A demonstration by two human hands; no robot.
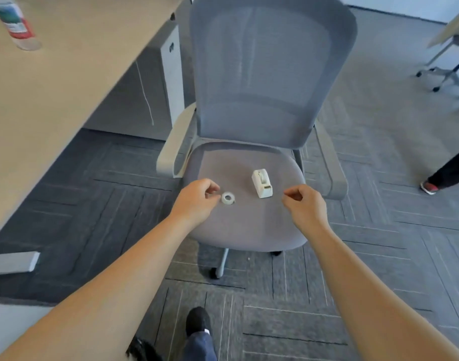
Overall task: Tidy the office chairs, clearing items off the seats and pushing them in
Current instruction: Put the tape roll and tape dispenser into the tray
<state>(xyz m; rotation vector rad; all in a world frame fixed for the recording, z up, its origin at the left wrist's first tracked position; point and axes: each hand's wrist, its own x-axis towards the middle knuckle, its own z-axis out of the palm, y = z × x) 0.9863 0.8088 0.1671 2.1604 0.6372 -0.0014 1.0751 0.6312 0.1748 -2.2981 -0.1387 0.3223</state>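
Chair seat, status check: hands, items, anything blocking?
Left hand beside tape roll, empty, fingers curled. Right hand near tape dispenser, empty. Both items on chair seat, chair not pushed in. Nothing blocking.

Grey office chair (pixel 262 100) pulled out from desk (pixel 53 87). On seat: tape roll (pixel 228 198), tape dispenser (pixel 261 184). Left hand (pixel 197 200) loosely curled beside roll; right hand (pixel 305 204) curled near dispenser, both empty.
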